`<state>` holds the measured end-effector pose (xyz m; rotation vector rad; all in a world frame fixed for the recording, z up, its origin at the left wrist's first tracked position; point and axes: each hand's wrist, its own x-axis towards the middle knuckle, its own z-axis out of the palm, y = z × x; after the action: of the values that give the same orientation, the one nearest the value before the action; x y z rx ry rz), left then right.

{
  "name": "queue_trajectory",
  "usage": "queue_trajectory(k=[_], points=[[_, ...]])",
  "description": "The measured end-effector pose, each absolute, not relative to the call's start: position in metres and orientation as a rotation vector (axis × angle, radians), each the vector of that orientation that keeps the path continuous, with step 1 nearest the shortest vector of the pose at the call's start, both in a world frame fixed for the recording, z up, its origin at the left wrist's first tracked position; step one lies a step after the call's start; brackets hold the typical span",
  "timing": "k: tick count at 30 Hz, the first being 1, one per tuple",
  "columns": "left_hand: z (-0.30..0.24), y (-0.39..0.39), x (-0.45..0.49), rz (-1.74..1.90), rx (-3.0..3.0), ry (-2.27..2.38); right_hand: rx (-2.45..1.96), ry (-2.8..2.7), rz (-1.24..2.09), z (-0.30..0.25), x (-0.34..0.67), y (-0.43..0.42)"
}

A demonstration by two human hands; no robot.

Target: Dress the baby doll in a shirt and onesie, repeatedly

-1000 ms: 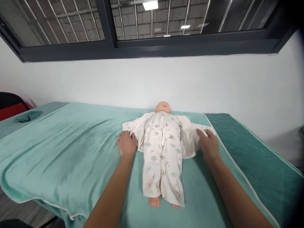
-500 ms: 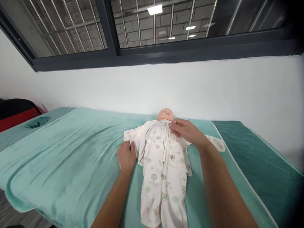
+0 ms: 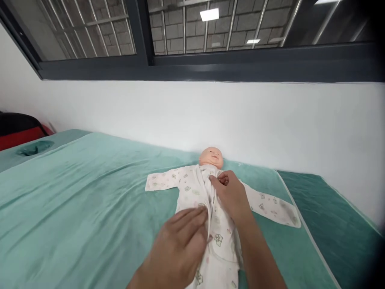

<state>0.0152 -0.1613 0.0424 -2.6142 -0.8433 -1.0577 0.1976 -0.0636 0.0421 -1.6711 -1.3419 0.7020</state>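
A baby doll [image 3: 211,157] lies on its back, head toward the wall, in a white printed baby shirt [image 3: 188,182] with its sleeves spread to both sides. Matching pants [image 3: 222,277] show below. My left hand [image 3: 180,245] is closed, its fingertips pinching the shirt's front edge around the belly. Higher up, near the collar, my right hand [image 3: 233,194] pinches the front of the shirt with thumb and fingers. My left hand and wrist cover part of the doll's lower body.
A light green cloth [image 3: 99,200] with soft wrinkles lies under the doll. Darker green cover [image 3: 327,208] shows on the right. Behind stand a white wall [image 3: 270,124] and a dark window frame [image 3: 240,70]. A face hole [image 3: 35,147] and a red-and-black object [image 3: 22,130] are at far left.
My left hand has moved from beside the sleeve onto the shirt's front and closed on its edge. The left sleeve, bunched before, now lies flat outward. My right hand stays near the collar.
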Motion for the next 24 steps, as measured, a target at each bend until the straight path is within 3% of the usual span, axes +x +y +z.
queue_trajectory(k=[3, 6, 9, 14, 24], points=[[0.046, -0.165, 0.024, -0.934, -2.689, -0.842, -1.691, -1.317, 0.678, 0.041, 0.199, -0.061], [0.044, -0.152, 0.022, -1.132, -2.753, -0.98, -1.665, -1.309, 0.638, 0.04, 0.198, -0.059], [0.042, -0.119, 0.018, -1.364, -2.563, -1.375, -1.587, -1.294, 0.674, 0.039, 0.201, -0.056], [0.046, -0.06, 0.029, -1.332, -2.509, -2.011, -1.363, -1.262, 0.948, 0.036, 0.215, -0.047], [0.062, -0.025, 0.063, -1.447, -2.694, -1.992, -1.206, -1.138, 1.0, 0.035, 0.203, -0.037]])
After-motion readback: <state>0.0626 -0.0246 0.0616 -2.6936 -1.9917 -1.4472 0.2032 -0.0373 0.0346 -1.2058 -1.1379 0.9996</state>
